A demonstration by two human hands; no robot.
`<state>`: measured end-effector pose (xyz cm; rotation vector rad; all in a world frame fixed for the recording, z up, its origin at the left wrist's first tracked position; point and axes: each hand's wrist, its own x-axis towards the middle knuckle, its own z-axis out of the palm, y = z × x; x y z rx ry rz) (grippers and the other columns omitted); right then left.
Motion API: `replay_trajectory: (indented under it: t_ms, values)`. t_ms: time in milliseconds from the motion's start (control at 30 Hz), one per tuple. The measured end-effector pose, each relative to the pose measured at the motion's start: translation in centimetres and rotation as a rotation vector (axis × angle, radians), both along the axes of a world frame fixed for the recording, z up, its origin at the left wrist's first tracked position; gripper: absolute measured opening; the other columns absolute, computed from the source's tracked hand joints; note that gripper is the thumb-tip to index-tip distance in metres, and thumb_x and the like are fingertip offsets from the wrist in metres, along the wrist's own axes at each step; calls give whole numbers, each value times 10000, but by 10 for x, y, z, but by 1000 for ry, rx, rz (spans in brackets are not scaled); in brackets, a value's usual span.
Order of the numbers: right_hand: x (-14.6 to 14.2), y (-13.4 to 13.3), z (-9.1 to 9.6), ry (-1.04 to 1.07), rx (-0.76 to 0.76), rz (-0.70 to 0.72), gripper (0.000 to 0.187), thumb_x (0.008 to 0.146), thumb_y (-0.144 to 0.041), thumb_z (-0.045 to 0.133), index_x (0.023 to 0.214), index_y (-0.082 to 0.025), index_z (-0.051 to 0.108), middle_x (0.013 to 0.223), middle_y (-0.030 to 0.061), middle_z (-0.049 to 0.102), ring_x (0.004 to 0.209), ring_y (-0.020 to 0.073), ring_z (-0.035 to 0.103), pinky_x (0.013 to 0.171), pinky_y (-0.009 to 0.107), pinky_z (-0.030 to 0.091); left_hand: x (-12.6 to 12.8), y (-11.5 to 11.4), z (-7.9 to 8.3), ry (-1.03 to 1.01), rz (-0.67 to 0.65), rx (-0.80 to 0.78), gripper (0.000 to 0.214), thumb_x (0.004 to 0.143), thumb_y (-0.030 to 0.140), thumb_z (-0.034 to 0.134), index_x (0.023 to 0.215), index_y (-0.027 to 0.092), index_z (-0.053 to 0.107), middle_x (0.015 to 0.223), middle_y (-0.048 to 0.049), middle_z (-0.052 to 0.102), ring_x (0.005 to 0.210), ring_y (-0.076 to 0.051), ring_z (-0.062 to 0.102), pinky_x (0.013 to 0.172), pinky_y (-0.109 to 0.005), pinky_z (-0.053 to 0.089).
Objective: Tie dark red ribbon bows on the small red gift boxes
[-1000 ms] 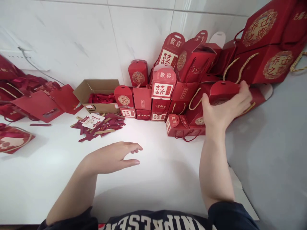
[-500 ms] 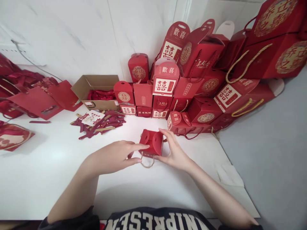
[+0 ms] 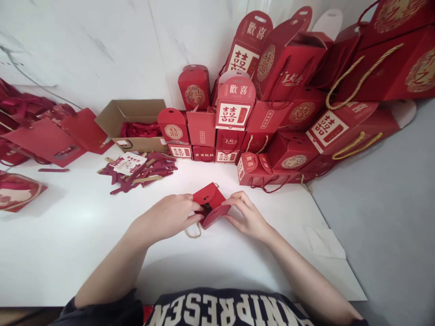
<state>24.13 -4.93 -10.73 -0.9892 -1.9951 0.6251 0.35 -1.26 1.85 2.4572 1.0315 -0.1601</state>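
A small red gift box (image 3: 210,197) with a beige rope handle (image 3: 193,234) sits on the white table before me, turned at an angle. Its top is partly open, and the inside looks dark. My left hand (image 3: 170,216) is closed at the box's left side, thumb and fingers at the opening's edge. Between the thumb and fingers of my right hand (image 3: 245,216) is the right rounded flap (image 3: 216,216), tilted outward. The left flap (image 3: 206,195) still leans over the opening.
Stacked red gift boxes (image 3: 235,115) line the wall and the right side. An open cardboard box (image 3: 139,144) with red ribbon inside stands back left, behind a pile of dark red straps (image 3: 146,174). Red bags (image 3: 47,136) lie far left. A white tissue (image 3: 325,242) rests at right.
The gift box's right flap has been lifted and swung outward, exposing the inside. The box has turned, and my left fingers have moved to its opening. The view has shifted slightly.
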Motion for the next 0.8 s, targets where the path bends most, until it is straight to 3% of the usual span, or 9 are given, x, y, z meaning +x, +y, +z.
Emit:
replay_trajectory:
  t_ms: [133, 300, 400, 533, 667, 800]
  values:
    - [1, -1, -1, -42, 90, 33, 228, 831, -87, 581, 991, -248, 562, 1098, 79, 516, 1062, 212, 538, 884, 376, 509, 0, 2, -1, -14, -5, -26, 307, 952, 340, 428, 941, 247, 720, 914, -33, 691, 853, -181, 626, 749, -257, 408]
    - [3, -1, 2, -72, 95, 51, 234, 812, -55, 566, 955, -240, 555, 1158, 82, 537, 1091, 216, 532, 890, 377, 498, 0, 4, -3, -25, 1, -57, 301, 948, 316, 440, 921, 247, 731, 864, -25, 690, 805, -176, 619, 715, -258, 390]
    - [2, -2, 4, -63, 101, 51, 288, 829, -107, 600, 1076, -246, 549, 1190, 91, 551, 1119, 222, 535, 928, 392, 491, -1, 6, -2, -52, -13, -81, 289, 945, 310, 448, 925, 258, 731, 874, -19, 689, 811, -173, 617, 714, -256, 387]
    - [-4, -5, 4, -57, 239, -41, 536, 846, -171, 627, 1339, -262, 436, 1331, 132, 479, 1234, 253, 482, 997, 444, 461, -4, 7, 6, -98, -2, -53, 296, 950, 338, 435, 903, 235, 708, 850, -18, 663, 777, -160, 602, 703, -257, 386]
    - [-9, -5, 2, -223, 348, -52, 402, 849, -228, 631, 1245, -271, 578, 1394, 114, 456, 1282, 296, 434, 1052, 510, 400, -15, 9, 17, -107, 52, 53, 366, 948, 374, 419, 748, 186, 660, 770, -23, 632, 696, -151, 568, 659, -262, 377]
    - [-10, -5, 3, -260, 331, -80, 343, 858, -245, 619, 1201, -247, 618, 1410, 122, 452, 1302, 306, 416, 1055, 522, 399, -45, 30, 18, -153, 241, 131, 282, 917, 420, 476, 912, 219, 673, 916, -11, 666, 823, -167, 588, 693, -249, 400]
